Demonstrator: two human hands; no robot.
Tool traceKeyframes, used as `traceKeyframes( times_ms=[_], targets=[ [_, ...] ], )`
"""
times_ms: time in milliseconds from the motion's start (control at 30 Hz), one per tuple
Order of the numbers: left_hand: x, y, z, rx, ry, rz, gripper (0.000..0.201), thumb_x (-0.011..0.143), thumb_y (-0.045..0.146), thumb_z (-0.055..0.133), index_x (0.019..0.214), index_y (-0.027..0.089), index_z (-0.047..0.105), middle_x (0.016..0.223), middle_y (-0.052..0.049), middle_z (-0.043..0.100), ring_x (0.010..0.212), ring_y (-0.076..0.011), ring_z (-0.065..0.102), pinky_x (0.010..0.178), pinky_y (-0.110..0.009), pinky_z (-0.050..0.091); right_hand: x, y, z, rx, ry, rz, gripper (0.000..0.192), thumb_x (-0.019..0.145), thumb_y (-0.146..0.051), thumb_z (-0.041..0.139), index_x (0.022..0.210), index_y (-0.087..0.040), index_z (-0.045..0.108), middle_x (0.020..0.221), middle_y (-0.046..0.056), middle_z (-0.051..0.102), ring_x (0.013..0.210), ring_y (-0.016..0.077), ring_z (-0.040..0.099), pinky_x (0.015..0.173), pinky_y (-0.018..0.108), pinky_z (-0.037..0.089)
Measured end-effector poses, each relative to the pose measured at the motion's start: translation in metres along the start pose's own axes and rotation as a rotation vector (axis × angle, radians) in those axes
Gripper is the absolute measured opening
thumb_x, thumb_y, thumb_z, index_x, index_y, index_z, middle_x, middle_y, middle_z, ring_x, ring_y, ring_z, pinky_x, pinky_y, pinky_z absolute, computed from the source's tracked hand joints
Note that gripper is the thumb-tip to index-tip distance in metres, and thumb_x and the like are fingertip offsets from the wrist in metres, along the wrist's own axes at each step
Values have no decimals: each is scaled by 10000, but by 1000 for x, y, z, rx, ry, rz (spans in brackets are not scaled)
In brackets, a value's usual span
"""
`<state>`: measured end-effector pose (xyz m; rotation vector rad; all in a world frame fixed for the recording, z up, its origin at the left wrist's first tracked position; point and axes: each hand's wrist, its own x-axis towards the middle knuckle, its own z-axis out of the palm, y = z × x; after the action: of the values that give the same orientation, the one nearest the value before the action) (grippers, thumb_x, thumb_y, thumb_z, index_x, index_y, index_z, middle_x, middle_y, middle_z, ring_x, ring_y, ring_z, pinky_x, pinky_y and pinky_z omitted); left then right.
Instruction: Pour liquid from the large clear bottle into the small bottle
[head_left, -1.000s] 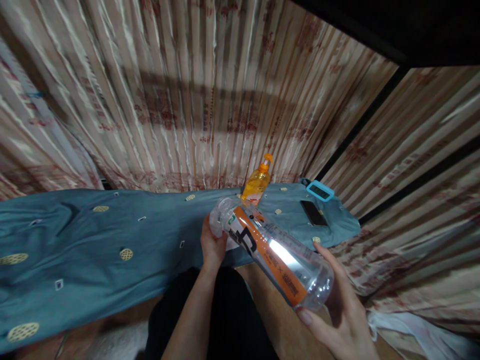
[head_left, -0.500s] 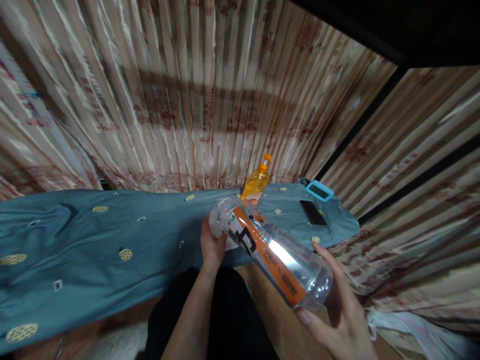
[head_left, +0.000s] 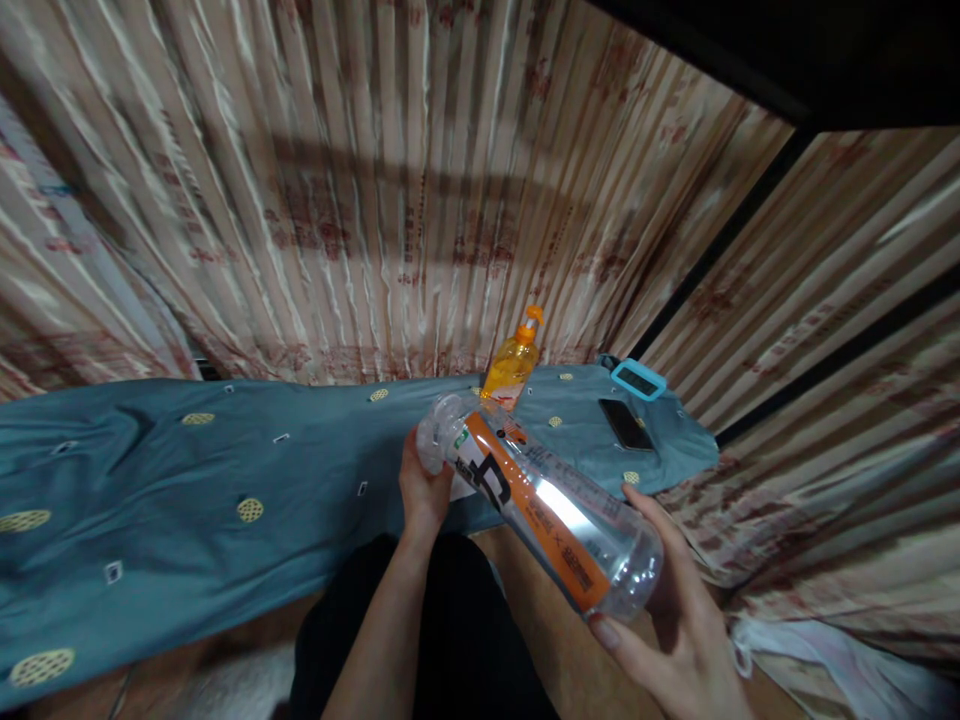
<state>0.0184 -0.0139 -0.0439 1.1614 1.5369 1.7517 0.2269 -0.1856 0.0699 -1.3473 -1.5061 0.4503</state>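
Observation:
A clear plastic bottle [head_left: 540, 500] with an orange, white and black label is held tilted between my two hands, above my lap and the near edge of the table. My left hand [head_left: 422, 490] is closed around its upper left end, and the fingers behind it are partly hidden. At the lower right, my right hand [head_left: 675, 610] grips the rounded end, thumb on the near side and a finger on the far side. Just behind the bottle stands an orange pump bottle [head_left: 511, 365] of yellow liquid, its lower part partly covered.
The table wears a blue-green cloth [head_left: 300, 470] with yellow spots. A black phone [head_left: 625, 425] and a light-blue framed device [head_left: 638, 380] lie at its right end. Pleated curtains [head_left: 360, 200] hang behind and to the right, where dark frame bars [head_left: 720, 240] cross.
Almost nothing differs. Both hands keep their hold on the plastic bottle, and the whole view has shifted very slightly.

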Motion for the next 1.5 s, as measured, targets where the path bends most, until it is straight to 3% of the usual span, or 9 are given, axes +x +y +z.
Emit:
traceKeyframes(
  times_ms=[267,367,500,600,767,967,1200,1367,1500],
  targets=[
    [-1,-5,2,-27,12,4,664,637,169,678,1294,224,601,1209,-84,774,1128,-289,738,1018,-396,579,-1,-7,2,16,14,89,764,894,-571,746,1549,-306,455,1699,48,418,1350,266,658,1013,288,610],
    [0,-3,2,-19,14,27,629,642,177,680,1264,237,610,1175,-65,779,1098,-277,747,988,-380,591,-2,-11,4,45,24,107,747,883,-541,766,1539,-339,469,1699,19,416,1397,273,620,948,276,642],
    [1,-2,1,-5,1,37,594,649,190,676,1238,228,617,1144,-64,780,1065,-277,755,966,-377,599,-2,-10,5,73,27,109,733,874,-542,776,1532,-441,468,1686,-50,431,1232,208,730,937,251,641],
    [1,-4,0,1,2,37,593,654,193,683,1242,232,616,1168,-72,774,1094,-282,747,985,-379,588,-1,-9,4,53,22,99,735,883,-554,759,1539,-400,465,1682,-14,444,1195,222,750,917,273,654],
    [0,-6,1,3,8,38,632,660,162,672,1281,254,595,1190,-57,772,1098,-265,748,974,-363,595,0,-7,4,17,16,83,747,879,-548,760,1531,-318,478,1603,54,549,1338,301,667,889,311,672],
    [-1,-1,1,9,11,38,655,661,150,676,1301,244,576,1184,-69,775,1089,-280,758,955,-363,612,0,-4,4,12,33,72,730,872,-585,751,1523,-379,493,1681,-18,432,1451,285,562,943,282,648],
    [-1,-2,0,18,5,4,731,647,130,674,1359,237,549,1200,-73,772,1097,-288,755,967,-380,606,0,-6,5,60,19,105,724,872,-522,776,1525,-425,479,1685,-34,434,1173,226,758,874,267,666],
    [-1,-4,0,16,0,-7,756,644,108,660,1376,253,534,1200,-62,771,1080,-276,762,956,-369,611,-1,-7,5,83,-14,85,740,900,-519,761,1547,-349,446,1496,38,654,1093,234,794,911,297,664],
    [-1,-2,-1,31,-5,-11,766,639,95,661,1380,238,531,1231,-78,760,1105,-283,757,981,-371,603,-2,-7,5,84,-1,112,735,893,-504,771,1544,-363,459,1692,15,439,1196,236,755,938,282,651]
  ],
)
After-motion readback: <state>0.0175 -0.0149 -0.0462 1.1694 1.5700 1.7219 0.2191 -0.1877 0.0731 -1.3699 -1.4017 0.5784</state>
